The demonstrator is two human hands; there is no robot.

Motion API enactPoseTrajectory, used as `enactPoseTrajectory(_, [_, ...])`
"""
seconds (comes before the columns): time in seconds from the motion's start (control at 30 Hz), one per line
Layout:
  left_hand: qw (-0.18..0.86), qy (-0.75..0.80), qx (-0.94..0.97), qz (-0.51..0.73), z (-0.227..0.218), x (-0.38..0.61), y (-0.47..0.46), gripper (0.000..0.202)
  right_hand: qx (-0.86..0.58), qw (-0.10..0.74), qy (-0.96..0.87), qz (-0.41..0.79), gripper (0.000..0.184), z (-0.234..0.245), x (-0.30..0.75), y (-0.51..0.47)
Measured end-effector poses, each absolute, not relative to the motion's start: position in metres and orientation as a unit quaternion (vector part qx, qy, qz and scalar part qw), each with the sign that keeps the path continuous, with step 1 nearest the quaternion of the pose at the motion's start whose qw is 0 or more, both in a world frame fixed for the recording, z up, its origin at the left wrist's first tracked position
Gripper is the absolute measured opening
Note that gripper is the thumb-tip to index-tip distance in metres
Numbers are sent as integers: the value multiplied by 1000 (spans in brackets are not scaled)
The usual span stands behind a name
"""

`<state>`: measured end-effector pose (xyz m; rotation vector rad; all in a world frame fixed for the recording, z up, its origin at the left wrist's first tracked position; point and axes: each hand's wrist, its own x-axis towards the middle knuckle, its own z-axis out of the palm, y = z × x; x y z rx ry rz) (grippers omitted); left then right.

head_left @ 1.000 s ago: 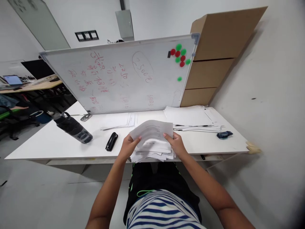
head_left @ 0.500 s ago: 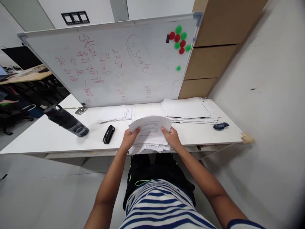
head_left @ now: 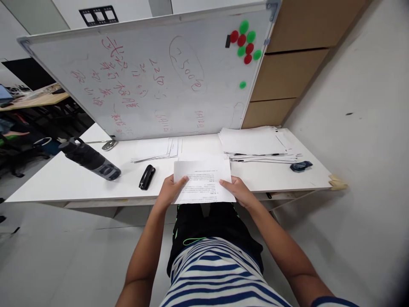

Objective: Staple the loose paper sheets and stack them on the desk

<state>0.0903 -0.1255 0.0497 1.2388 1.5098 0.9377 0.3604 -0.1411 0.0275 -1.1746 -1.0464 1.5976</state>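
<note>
Printed paper sheets (head_left: 203,183) are held between my two hands at the desk's front edge, the text side facing up. My left hand (head_left: 172,189) grips their left side, thumb on top and fingers underneath. On the right side, my right hand (head_left: 238,189) pinches them the same way. How many sheets lie under the top one is hidden. A black stapler (head_left: 147,177) rests on the desk to the left of my left hand. Beyond the held sheets, to the right, lies a wide stack of white paper (head_left: 255,141).
A thinner pile of papers (head_left: 151,149) lies at the back left. A dark bottle (head_left: 91,160) stands near a computer mouse (head_left: 109,145). A whiteboard (head_left: 143,85) leans behind the white desk (head_left: 57,187), beside cardboard boxes (head_left: 297,76). A dark blue object (head_left: 300,166) sits at the right.
The held sheets were bowed upward with uneven lower edges showing beneath; now they lie flatter and lower, closer to me, with an even near edge. Both hands still grip the sides.
</note>
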Motion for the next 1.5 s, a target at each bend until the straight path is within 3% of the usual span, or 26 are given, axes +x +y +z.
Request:
enactPoseTrajectory(0.3, [416,626,517,410,48,84,-125,55,-487,444,-440,610,46,21,368,-143])
enactPoseTrajectory(0.43, [204,705,532,424,41,51,-113,48,-556,459,-474,504,44,16,377,-143])
enactPoseTrajectory(0.5, [49,770,518,368,31,29,-103,46,-584,457,-485,463,42,15,380,-143])
enactPoseTrajectory(0.57, [-41,824,480,299,19,8,-92,57,-598,455,-491,441,42,17,381,-141])
enactPoseTrajectory(0.73, [-12,859,463,217,-15,-24,-74,51,-573,450,-499,470,41,37,369,-129])
enactPoseTrajectory(1.0, [25,772,534,342,-41,-39,-81,46,-507,379,-530,564,37,52,322,-79])
enactPoseTrajectory(1.23, [44,741,551,381,-45,-42,-85,43,-531,316,-558,555,25,37,297,-46])
enactPoseTrajectory(1.5, [49,728,559,394,-45,-43,-87,40,-527,253,-552,595,26,29,274,-31])
